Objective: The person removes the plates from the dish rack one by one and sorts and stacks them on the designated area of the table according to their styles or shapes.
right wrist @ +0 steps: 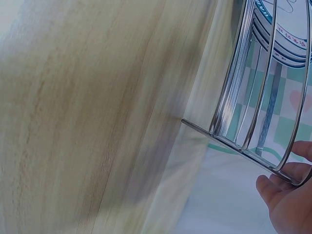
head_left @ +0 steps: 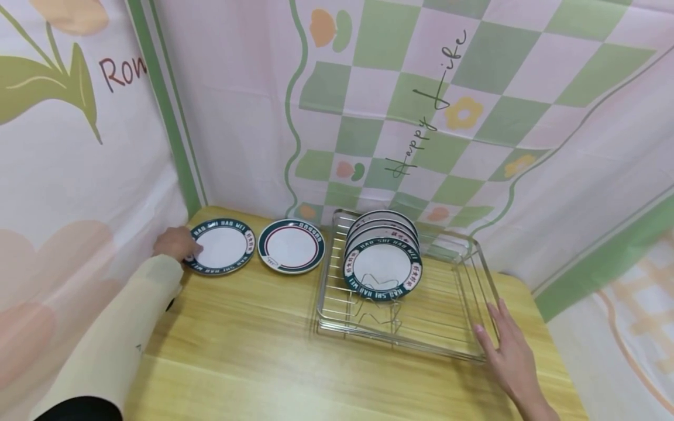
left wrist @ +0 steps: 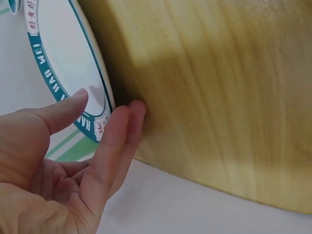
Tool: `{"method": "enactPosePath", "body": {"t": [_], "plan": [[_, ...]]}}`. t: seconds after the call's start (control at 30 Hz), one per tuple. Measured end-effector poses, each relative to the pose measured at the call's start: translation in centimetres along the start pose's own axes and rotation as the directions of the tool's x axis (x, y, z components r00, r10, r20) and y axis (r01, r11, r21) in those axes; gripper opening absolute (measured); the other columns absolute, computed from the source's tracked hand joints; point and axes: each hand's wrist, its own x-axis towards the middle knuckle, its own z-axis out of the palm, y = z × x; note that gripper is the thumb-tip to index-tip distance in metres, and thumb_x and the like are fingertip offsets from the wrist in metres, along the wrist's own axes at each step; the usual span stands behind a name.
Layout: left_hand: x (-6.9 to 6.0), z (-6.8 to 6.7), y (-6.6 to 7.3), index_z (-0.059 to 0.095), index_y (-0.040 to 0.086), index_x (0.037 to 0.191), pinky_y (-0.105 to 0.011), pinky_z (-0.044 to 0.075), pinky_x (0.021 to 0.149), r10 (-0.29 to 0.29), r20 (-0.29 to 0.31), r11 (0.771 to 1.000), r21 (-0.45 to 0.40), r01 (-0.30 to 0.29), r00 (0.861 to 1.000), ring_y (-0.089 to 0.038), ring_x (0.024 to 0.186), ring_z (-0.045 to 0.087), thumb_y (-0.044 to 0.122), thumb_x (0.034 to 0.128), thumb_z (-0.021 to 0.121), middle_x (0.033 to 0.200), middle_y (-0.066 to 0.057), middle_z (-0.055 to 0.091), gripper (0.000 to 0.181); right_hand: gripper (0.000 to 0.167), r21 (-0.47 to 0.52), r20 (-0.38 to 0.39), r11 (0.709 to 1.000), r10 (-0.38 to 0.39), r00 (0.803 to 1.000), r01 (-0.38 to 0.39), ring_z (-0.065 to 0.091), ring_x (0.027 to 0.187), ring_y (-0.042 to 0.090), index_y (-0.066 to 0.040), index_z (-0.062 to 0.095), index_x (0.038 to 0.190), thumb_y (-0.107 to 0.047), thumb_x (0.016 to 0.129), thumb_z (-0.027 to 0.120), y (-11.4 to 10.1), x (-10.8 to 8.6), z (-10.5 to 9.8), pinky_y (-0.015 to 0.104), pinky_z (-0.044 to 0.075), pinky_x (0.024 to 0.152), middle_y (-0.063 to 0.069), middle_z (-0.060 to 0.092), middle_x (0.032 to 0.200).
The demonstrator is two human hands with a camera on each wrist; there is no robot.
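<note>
At the table's left end, my left hand [head_left: 176, 244] is at the rim of a white plate [head_left: 220, 247] with a green lettered border. In the left wrist view, the thumb is over the plate's face and the fairly straight fingers [left wrist: 113, 146] are outside its rim, with a wide gap between them. A second plate [head_left: 291, 246], with a red inner ring, lies just right of it. My right hand [head_left: 512, 354] holds the right end of a wire dish rack [head_left: 405, 345], its fingers around the rail in the right wrist view. Several plates [head_left: 382, 269] lean in the rack's left part.
The wooden table [head_left: 237, 345] runs up to a patterned cloth backdrop [head_left: 237, 128] behind and at the left. The rack's wire bottom [head_left: 439, 298] shows right of the leaning plates.
</note>
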Motion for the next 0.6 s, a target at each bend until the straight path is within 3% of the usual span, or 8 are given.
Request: {"method": "enactPosePath", "body": {"t": [0.2,0.37,0.5,0.6], "plan": [[-0.2,-0.2,0.3,0.060,-0.020,0.109,-0.038,0.056,0.068,0.050,-0.029,0.995,0.086,-0.047,0.998,-0.034,0.080,0.064,0.021,0.0992,0.070,0.090,-0.027,0.066,0.043,0.061,-0.003,-0.002,1.000,0.000,1.000,0.000,0.031,0.143,0.065,0.004,0.037,0.159,-0.026,0.109,0.055,-0.2,-0.1,-0.1,0.084,0.029,0.101,0.022,0.017,0.174],[-0.7,-0.6,1.1,0.061,-0.018,0.105,-0.036,0.056,0.068,0.041,-0.024,0.985,0.170,-0.036,0.999,-0.030,0.077,0.064,0.026,0.1006,0.069,0.086,-0.023,0.065,0.046,0.061,-0.001,0.003,1.000,0.003,1.000,-0.003,0.031,0.143,0.065,0.003,0.037,0.159,-0.026,0.109,0.055,-0.3,-0.1,0.0,0.085,0.030,0.099,0.022,0.017,0.174],[-1.4,-1.0,1.7,0.062,-0.019,0.104,-0.035,0.055,0.066,0.053,-0.015,0.984,0.174,-0.049,0.998,-0.027,0.073,0.064,0.031,0.1023,0.067,0.083,-0.022,0.067,0.050,0.060,-0.001,-0.001,1.000,-0.002,1.000,0.002,0.032,0.143,0.065,0.005,0.038,0.158,-0.026,0.109,0.055,-0.2,-0.1,0.0,0.084,0.030,0.100,0.024,0.018,0.173],[-1.8,-1.2,2.1,0.062,-0.021,0.107,-0.038,0.056,0.069,0.084,-0.013,0.982,0.168,-0.080,0.996,-0.031,0.078,0.064,0.034,0.1032,0.065,0.094,-0.028,0.067,0.055,0.060,-0.004,-0.004,1.000,-0.006,1.000,0.006,0.032,0.143,0.065,0.006,0.039,0.157,-0.026,0.109,0.055,-0.1,0.0,0.0,0.084,0.031,0.101,0.025,0.019,0.172]]}}
